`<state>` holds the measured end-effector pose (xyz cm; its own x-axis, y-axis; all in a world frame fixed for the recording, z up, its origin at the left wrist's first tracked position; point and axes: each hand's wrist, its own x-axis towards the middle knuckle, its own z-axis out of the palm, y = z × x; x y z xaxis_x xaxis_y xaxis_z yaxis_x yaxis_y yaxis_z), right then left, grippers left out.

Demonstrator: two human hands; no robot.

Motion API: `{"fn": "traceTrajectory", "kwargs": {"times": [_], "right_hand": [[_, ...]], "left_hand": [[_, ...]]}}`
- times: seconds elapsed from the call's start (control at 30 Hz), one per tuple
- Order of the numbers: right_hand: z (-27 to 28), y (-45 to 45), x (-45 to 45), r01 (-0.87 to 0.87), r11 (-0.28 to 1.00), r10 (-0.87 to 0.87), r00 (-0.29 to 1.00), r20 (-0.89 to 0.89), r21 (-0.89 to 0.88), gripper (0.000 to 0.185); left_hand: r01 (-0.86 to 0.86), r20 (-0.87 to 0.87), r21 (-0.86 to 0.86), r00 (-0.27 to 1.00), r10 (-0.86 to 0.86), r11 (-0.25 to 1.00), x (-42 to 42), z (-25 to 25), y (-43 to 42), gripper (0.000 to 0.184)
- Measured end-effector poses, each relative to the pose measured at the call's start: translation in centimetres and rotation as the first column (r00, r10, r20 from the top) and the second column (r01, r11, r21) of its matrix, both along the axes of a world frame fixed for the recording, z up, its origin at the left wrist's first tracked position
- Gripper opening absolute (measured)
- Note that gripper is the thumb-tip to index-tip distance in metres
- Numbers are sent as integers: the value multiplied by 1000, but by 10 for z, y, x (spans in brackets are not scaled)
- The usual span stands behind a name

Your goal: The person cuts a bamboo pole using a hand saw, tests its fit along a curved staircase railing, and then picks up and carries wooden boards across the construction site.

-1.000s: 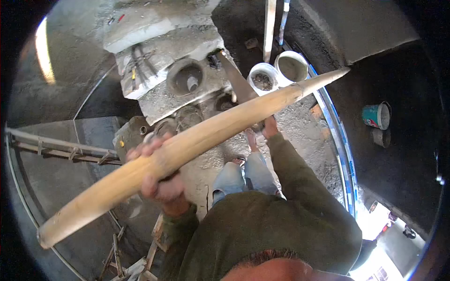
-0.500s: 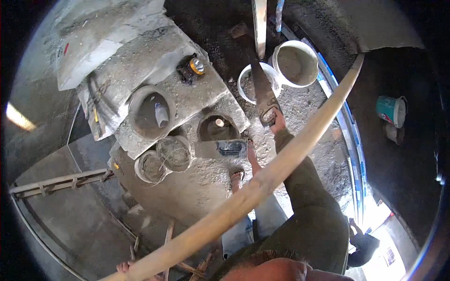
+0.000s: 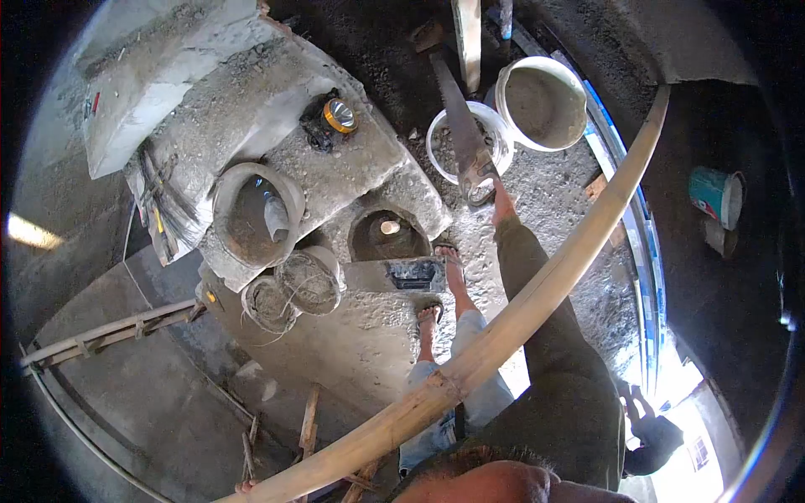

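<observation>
Rough grey concrete and a gritty, dusty floor [image 3: 360,344] fill the room, with bright light entering at the lower right. At the far left, a ladder-like wooden frame [image 3: 117,333] lies near the wall. Next comes a broken concrete slab [image 3: 369,159] bearing a wide basin [image 3: 293,197] with a bottle [image 3: 275,216] inside; two mortar-smeared buckets [image 3: 339,270] stand just beside it. At the bottom, the left hand [image 3: 246,486] shows only a few fingertips, curled against the near end of a long bamboo pole [image 3: 520,320]; the rest of that hand is hidden. The pole slants from there up to the right, passing above the person's legs and right sleeve. Near the middle, a yellow-rimmed flashlight [image 3: 339,116] sits on the slab, and a flat float [image 3: 365,275] with a dark handle lies by the feet. Further right, the right hand [image 3: 503,201] has its fingers closed around the handle of a handsaw [image 3: 459,117], whose blade overlaps a white bucket [image 3: 503,149] in view. A larger pale bucket [image 3: 579,117] stands next to that one. Beyond are blue-and-white strips [image 3: 644,251] and a teal pail [image 3: 706,193].
</observation>
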<state>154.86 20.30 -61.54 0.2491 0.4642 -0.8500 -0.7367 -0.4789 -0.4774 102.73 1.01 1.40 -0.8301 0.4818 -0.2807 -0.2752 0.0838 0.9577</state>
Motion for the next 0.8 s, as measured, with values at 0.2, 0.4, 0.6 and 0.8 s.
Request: {"fn": "traceTrajectory", "kwargs": {"times": [0.2,0.4,0.6,0.8], "right_hand": [[123,-35,50,57,947,300,191,934,-316,94],[300,-33,127,16,986,162,-318,934,-166,72],[347,-39,154,-446,789,109,-574,811,-422,54],[363,-66,163,-785,586,-410,-501,762,-201,36]], "left_hand": [[30,32,-24,999,-29,999,-2,-9,12,38],[84,31,-11,996,-83,996,-2,1,19,37],[71,-60,40,996,-68,997,-8,47,-14,37],[-100,3,411,994,108,906,-16,175,-74,52]]}}
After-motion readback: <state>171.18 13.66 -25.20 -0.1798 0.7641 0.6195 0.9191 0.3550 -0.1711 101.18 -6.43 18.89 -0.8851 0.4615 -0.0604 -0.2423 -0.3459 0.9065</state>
